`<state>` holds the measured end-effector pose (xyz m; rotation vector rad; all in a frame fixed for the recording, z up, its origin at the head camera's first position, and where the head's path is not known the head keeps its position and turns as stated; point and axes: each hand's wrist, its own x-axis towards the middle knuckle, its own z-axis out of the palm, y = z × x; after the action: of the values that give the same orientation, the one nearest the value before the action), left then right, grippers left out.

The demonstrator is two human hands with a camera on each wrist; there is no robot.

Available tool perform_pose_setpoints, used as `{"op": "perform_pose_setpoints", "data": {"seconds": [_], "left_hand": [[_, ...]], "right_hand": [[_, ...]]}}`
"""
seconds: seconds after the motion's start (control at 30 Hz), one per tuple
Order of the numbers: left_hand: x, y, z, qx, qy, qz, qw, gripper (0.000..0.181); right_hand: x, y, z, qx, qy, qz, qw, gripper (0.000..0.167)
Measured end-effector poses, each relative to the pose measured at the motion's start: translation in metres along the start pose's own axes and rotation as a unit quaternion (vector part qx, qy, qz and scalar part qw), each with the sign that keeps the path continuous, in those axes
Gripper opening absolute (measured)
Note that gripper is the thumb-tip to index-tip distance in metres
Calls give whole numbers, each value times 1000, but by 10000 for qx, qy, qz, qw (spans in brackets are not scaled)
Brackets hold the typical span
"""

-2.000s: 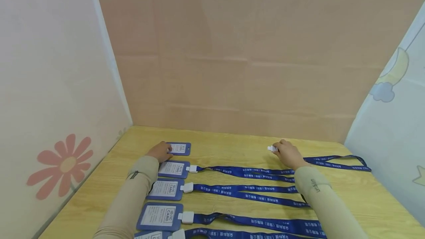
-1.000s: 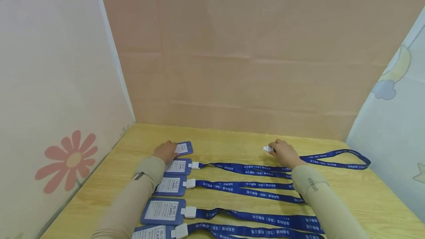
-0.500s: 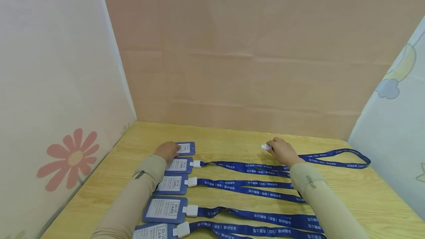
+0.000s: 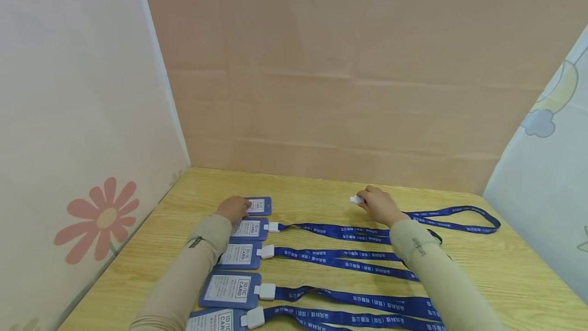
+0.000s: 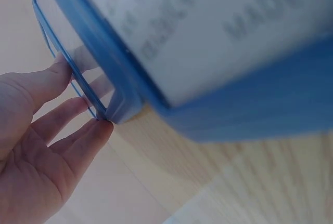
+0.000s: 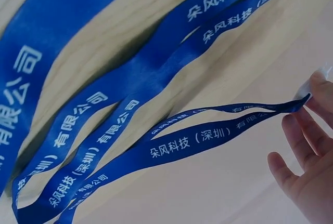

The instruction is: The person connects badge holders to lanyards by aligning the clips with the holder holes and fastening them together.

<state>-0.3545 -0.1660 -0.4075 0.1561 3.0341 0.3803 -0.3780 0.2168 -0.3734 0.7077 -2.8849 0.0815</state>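
Note:
My left hand (image 4: 233,209) pinches the left end of the farthest blue ID card holder (image 4: 261,205). In the left wrist view, thumb and fingertips (image 5: 104,128) grip that holder's edge from both sides. My right hand (image 4: 378,205) pinches the white clip (image 4: 356,199) of a blue lanyard (image 4: 434,213), whose loop trails to the right on the table. The clip points left toward the holder, with a wide gap between them. In the right wrist view, both straps of this lanyard (image 6: 192,143) meet at the fingertips, and the clip is mostly hidden.
Nearer me lie several blue card holders (image 4: 231,289) in a column, each with a white clip (image 4: 267,291) and blue lanyard (image 4: 363,299) running right beneath my right arm. The wooden table (image 4: 303,188) meets a tan backdrop (image 4: 294,91) and patterned side cloths (image 4: 82,116).
My right hand has moved left with the white clip, drawing the lanyard loop left. My left hand stays at the card holder. The head view has shifted slightly.

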Motion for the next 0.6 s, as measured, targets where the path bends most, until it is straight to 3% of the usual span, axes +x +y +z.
{"op": "perform_pose_setpoints", "data": {"seconds": [0.6], "left_hand": [[1, 0, 2, -406, -45, -220, 9989, 35]], "right_hand": [[13, -14, 6, -37, -107, 9, 9999, 24]]}}
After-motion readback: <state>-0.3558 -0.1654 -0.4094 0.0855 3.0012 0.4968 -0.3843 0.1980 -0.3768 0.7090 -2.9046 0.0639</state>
